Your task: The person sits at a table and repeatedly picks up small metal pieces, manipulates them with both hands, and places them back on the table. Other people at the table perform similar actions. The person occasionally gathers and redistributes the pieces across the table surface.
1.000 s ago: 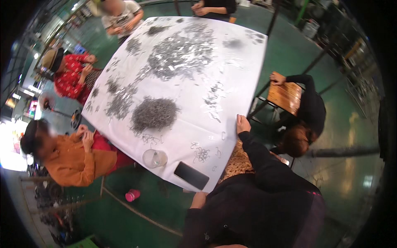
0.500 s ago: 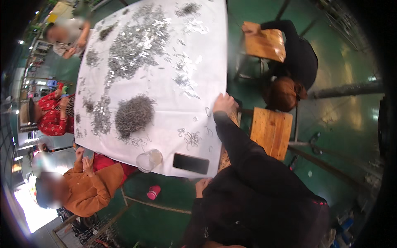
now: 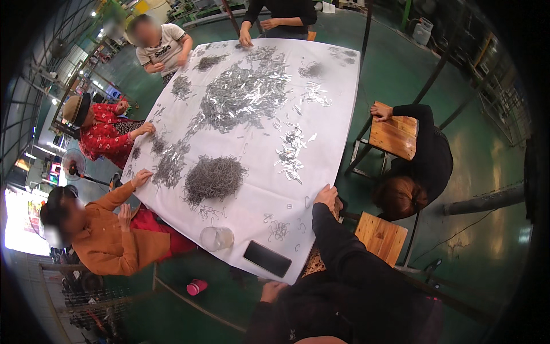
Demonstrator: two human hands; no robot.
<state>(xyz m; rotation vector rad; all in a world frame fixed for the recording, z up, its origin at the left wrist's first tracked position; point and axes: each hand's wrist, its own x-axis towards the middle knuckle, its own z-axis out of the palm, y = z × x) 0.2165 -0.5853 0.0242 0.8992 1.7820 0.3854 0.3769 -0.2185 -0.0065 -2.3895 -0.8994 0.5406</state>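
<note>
My right hand (image 3: 325,196) rests at the right edge of the white-covered table (image 3: 258,200), its fingers curled in at the rim. Close to the table's near corner is my left hand (image 3: 272,290), partly hidden by the edge and my dark sleeve; its fingers do not show clearly. Between the two hands lie a black phone (image 3: 267,259) and a small group of bent metal hooks (image 3: 279,230). A clear plastic cup (image 3: 216,238) stands left of the phone. Further in sits a heaped pile of grey wire hooks (image 3: 214,179), with shiny metal strips (image 3: 240,97) spread beyond it.
Co-workers in orange (image 3: 117,235), red (image 3: 106,135) and white (image 3: 163,49) are along the left side; another in black (image 3: 281,17) is at the far end. At right, a person in black leans on a wooden stool (image 3: 394,137). A second stool (image 3: 381,238) stands nearer. A pink cup (image 3: 196,286) is below the table.
My view has turned, bringing the table's far end and the person there into sight. The co-workers in orange and red now reach a hand to the table. My hands stay at its edge.
</note>
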